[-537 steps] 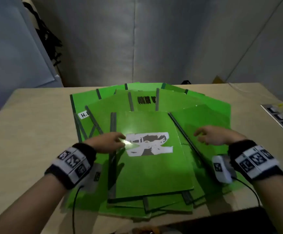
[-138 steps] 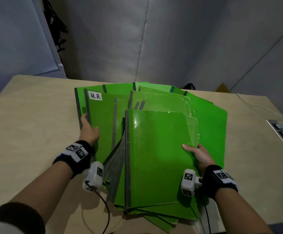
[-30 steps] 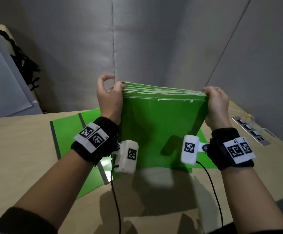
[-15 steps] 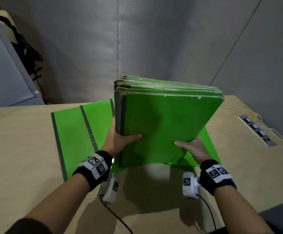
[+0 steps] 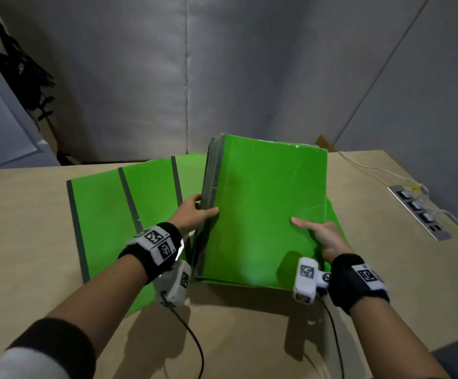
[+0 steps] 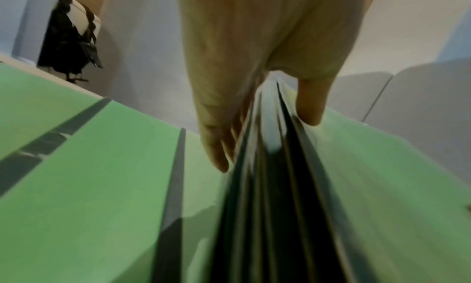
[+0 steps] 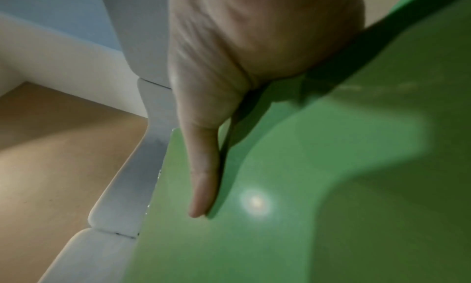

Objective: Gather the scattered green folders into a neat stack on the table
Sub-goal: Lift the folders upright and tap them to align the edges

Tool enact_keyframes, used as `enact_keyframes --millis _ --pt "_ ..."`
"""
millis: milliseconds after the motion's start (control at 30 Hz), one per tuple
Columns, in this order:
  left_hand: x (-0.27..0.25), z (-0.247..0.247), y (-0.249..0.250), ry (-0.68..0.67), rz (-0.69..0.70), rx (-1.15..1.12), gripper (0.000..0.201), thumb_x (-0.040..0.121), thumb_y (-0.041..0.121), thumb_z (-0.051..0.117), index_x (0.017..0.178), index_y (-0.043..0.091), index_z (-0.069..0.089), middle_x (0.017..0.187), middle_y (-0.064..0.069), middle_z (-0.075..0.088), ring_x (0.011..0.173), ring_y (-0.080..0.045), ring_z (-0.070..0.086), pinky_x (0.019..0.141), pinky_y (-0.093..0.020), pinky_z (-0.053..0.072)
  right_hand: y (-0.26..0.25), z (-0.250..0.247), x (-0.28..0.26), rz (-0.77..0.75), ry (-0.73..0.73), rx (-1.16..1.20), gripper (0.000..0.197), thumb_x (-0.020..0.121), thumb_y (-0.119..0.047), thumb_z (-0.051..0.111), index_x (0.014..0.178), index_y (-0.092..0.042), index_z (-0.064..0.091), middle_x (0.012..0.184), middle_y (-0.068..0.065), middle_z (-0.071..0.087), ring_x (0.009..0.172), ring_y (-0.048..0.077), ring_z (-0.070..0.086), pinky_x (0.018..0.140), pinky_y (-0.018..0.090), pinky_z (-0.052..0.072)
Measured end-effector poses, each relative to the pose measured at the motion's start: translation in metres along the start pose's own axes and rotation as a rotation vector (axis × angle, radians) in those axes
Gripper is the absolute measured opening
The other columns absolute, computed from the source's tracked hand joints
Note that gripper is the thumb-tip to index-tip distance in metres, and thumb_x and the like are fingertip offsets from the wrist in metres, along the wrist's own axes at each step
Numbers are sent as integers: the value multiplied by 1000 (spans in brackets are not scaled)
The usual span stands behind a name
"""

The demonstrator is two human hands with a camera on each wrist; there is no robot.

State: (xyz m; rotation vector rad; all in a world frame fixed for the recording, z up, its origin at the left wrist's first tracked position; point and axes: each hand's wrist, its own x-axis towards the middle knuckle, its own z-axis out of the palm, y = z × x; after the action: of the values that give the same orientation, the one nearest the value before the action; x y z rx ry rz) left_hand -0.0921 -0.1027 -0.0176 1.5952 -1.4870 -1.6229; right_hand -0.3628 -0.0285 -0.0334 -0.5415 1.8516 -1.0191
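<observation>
A thick stack of green folders (image 5: 263, 209) is held tilted over the table, its near edge low and its far edge raised. My left hand (image 5: 193, 214) grips the stack's grey spine side, thumb on top and fingers underneath; the left wrist view shows the spines (image 6: 275, 186) between thumb and fingers. My right hand (image 5: 321, 233) grips the right edge, thumb (image 7: 203, 176) flat on the top cover (image 7: 318, 186). Several more green folders (image 5: 140, 214) lie flat and fanned on the table to the left. Another green folder (image 5: 334, 217) shows under the stack's right side.
The tan table (image 5: 25, 255) stretches left and right of the folders. A power strip (image 5: 419, 212) with a white cable is set into the table at the right. Grey padded walls stand behind. Dark bags (image 5: 22, 75) hang at the far left.
The stack has tipped back from nearly upright toward flat and come lower over the table. Both hands still grip its sides.
</observation>
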Motion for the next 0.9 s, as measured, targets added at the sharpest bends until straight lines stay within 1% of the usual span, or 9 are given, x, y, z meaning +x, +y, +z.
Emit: enact_keyframes --millis 100,167,233,367,467,567,667,800,900 --pt "17 -21 -11 52 -76 182 61 89 20 60 142 5 35 146 -19 40 119 -27 49 97 -32 38 -11 -11 19 20 26 -39 110 48 -33 84 140 3 36 148 20 39 136 34 36 111 47 27" --pt "28 -42 -27 202 -159 362 66 86 26 63 143 6 33 148 -19 37 130 -33 44 108 -41 36 -17 -16 33 39 18 -66 84 64 -25 81 134 4 45 145 20 44 134 34 39 110 43 29" --pt "35 -64 -43 373 -276 615 82 81 40 66 146 8 27 153 -24 26 139 -39 30 113 -53 27 -16 -22 47 76 -1 -113 77 69 -27 78 133 1 46 146 20 42 135 36 38 109 45 30" --pt "44 -104 -78 479 -573 650 128 60 66 70 152 13 -2 157 -25 -12 145 -46 -6 114 -63 8 -7 -33 66 121 0 -202 111 53 -43 84 142 -1 33 150 21 35 136 38 36 106 53 32" --pt "42 -116 -92 470 -629 536 161 19 88 64 151 28 -7 158 -24 -8 143 -50 2 110 -67 16 0 -38 85 144 17 -222 122 56 -38 87 149 -3 15 153 23 27 139 39 32 109 53 29" --pt "41 -114 -98 503 -674 519 139 37 80 71 149 39 -1 157 -25 -12 141 -53 2 110 -67 16 9 -46 104 142 44 -189 136 42 -33 96 149 -13 14 150 19 33 135 35 39 109 57 28" --pt "47 -119 -99 502 -646 543 148 14 81 72 144 45 10 154 -28 8 134 -54 22 102 -66 31 42 -68 163 155 36 -247 141 25 -39 98 144 -16 26 143 16 46 122 31 54 102 59 37" --pt "60 -125 -95 405 -568 558 156 1 75 74 143 40 21 153 -26 12 136 -52 21 103 -65 30 33 -56 163 243 68 -470 148 20 -64 88 146 -21 22 154 14 29 136 37 37 101 62 33" --pt "48 -117 -73 399 -565 550 116 47 51 86 145 34 26 154 -25 2 138 -49 12 108 -61 26 41 -49 178 271 5 -522 155 18 -75 81 149 -25 14 159 6 16 144 32 24 106 61 28"
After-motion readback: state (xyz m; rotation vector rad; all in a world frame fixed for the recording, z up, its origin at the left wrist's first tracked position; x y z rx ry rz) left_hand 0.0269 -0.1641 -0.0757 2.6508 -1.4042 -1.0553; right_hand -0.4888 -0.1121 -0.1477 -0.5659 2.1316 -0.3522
